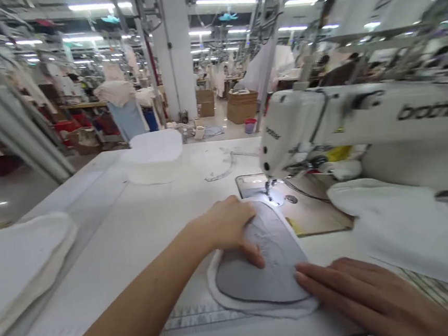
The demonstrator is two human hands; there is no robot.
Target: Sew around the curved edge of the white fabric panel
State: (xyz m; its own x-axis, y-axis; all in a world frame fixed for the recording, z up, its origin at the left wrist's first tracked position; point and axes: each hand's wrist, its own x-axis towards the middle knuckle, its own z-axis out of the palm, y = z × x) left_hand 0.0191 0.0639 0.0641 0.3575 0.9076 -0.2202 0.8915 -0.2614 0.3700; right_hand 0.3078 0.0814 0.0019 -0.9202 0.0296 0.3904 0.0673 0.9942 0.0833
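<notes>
A grey rounded template [265, 284] lies flat on a white padded fabric piece [259, 307], whose edge shows all round it. My left hand [229, 225] rests on the template's upper left side, thumb spread away from the fingers. Against the lower right edge, my right hand [352, 292] touches the template and fabric with its fingers stretched out flat. The top of the fabric piece is close to the needle and presser foot [268, 187] of the sewing machine [294, 125], just short of the lit needle plate.
White fabric pieces are stacked on the table [166, 220]: one stack [154, 158] at the back, another [24, 258] at the left edge. Loose white pieces [401, 225] lie right of the needle. A printed ruler strip [205, 315] runs along the front. Cardboard boxes [242, 106] stand beyond.
</notes>
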